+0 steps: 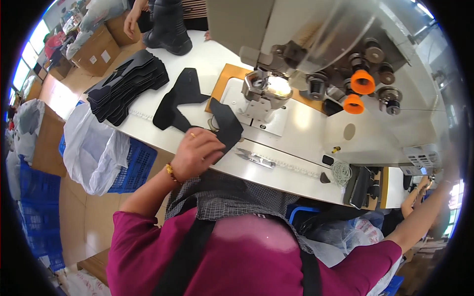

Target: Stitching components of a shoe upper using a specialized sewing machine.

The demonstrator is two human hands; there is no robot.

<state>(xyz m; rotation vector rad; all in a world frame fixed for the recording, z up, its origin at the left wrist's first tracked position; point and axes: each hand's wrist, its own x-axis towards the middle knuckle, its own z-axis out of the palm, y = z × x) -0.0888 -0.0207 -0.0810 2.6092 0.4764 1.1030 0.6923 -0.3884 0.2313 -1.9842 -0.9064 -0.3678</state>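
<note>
My left hand (pixel 197 152), with a ring and a beaded bracelet, has its fingers curled at the lower edge of an angled black cut piece (pixel 226 123). That piece lies on the white table just left of the sewing machine's needle area (pixel 264 98). A second, forked black cut piece (pixel 181 101) lies flat to its left. Farther left is a stack of similar black pieces (pixel 131 84). My right arm stretches out to the far right, and my right hand (pixel 449 160) is a blur beside a control panel (pixel 422 158); its fingers cannot be made out.
Silver thread snips (pixel 256 159) and a coil of cord (pixel 340 173) lie along the table's front. Orange cones (pixel 362 82) sit on the machine. Black boots (pixel 168 27) and another person's hand (pixel 131 22) are at the far left. A blue crate (pixel 131 167) stands beside the table.
</note>
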